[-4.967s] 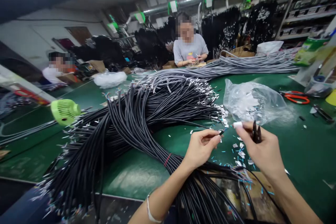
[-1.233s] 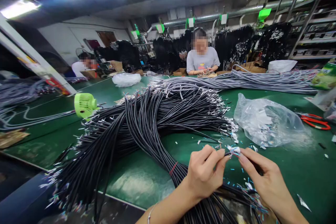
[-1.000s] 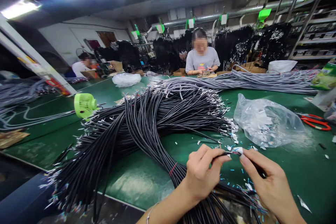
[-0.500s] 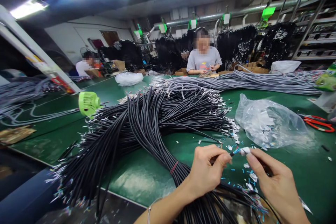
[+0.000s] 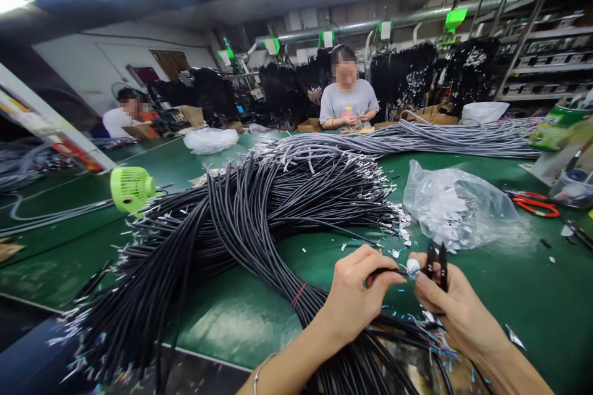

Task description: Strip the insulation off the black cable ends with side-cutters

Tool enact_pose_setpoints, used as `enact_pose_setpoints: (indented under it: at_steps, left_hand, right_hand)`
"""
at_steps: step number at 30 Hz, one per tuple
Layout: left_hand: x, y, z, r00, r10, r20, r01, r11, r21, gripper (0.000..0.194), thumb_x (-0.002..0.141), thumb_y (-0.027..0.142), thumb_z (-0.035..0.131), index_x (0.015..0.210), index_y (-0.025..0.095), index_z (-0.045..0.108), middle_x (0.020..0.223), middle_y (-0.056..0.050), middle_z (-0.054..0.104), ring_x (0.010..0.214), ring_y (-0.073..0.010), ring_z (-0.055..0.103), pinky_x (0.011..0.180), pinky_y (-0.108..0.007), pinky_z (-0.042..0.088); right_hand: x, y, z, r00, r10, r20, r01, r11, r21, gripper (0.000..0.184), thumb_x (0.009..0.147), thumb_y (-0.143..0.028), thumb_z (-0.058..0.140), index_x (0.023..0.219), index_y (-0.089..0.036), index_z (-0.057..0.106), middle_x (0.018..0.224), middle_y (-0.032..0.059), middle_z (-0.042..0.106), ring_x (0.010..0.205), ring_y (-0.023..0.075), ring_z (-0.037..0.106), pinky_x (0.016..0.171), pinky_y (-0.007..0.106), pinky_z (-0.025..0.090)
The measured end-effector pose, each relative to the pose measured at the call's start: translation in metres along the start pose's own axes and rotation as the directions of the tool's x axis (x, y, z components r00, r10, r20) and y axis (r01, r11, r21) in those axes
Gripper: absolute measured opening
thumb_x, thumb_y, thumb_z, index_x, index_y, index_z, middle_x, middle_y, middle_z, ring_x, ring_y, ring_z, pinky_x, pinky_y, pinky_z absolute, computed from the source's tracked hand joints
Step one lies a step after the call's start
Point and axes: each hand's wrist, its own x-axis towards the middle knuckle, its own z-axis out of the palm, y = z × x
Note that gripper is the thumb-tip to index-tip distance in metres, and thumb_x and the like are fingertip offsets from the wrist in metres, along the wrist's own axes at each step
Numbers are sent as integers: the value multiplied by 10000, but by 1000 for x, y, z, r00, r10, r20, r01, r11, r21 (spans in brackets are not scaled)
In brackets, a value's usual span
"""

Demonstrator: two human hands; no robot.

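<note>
My left hand (image 5: 354, 296) pinches the end of a black cable (image 5: 391, 271) between thumb and fingertips. Thin blue and white wires (image 5: 406, 270) stick out of that end. My right hand (image 5: 456, 305) is closed around small black snips (image 5: 437, 261), whose two pointed blades stand upward and apart. At the right thumb tip sits a small white piece (image 5: 412, 266) touching the wires; whether it is on a finger or on the wires, I cannot tell. Beneath my hands run a tied bundle of black cables (image 5: 278, 259) and loose stripped ends (image 5: 438, 342).
A large pile of black cables (image 5: 185, 247) covers the green table (image 5: 241, 327). Behind it lie grey cables (image 5: 417, 143). On the right are a clear bag of scraps (image 5: 463, 207) and red-handled scissors (image 5: 535, 203). A green fan (image 5: 132, 190) stands left. A person (image 5: 348, 99) works opposite.
The black snips now show upright in my right hand. Both hands have moved slightly left in view, with the cable end still pinched. The whole scene has shifted left.
</note>
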Motion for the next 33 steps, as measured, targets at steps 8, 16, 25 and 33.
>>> enact_pose_setpoints:
  at_steps: [8, 16, 25, 33]
  left_hand:
    - [-5, -1, 7, 1000, -12, 10, 12, 997, 70, 35, 779, 143, 653, 784, 122, 682, 652, -37, 620, 577, -128, 535, 544, -231, 415]
    - [0, -3, 0, 985, -108, 135, 110, 994, -11, 127, 831, 188, 597, 791, 134, 705, 647, -39, 619, 609, -137, 531, 577, -236, 388]
    - [0, 8, 3, 935, -227, 273, 239, 971, -14, 325, 884, 138, 456, 609, 139, 629, 534, 2, 552, 541, -107, 490, 558, -214, 349]
    - [-4, 9, 4, 939, -305, 157, 318, 946, -58, 317, 866, 224, 488, 632, 120, 675, 556, -25, 554, 514, -106, 477, 480, -208, 317]
  right_hand:
    - [1, -5, 0, 894, -440, -89, 308, 746, -591, 134, 865, -261, 520, 749, -195, 524, 695, -12, 473, 605, 117, 437, 564, 239, 349]
    - [0, -4, 0, 933, -359, -10, 334, 878, -343, 124, 888, -270, 464, 794, -201, 506, 739, 2, 475, 600, 121, 454, 509, 235, 361]
    - [1, -8, -2, 823, -557, -114, 362, 668, -650, 90, 852, -210, 524, 763, -200, 529, 771, 23, 524, 688, 151, 490, 614, 255, 382]
    - [2, -6, -21, 616, -515, -597, 125, 811, -571, 217, 784, -358, 618, 887, -173, 568, 723, 18, 542, 602, 148, 491, 595, 276, 405]
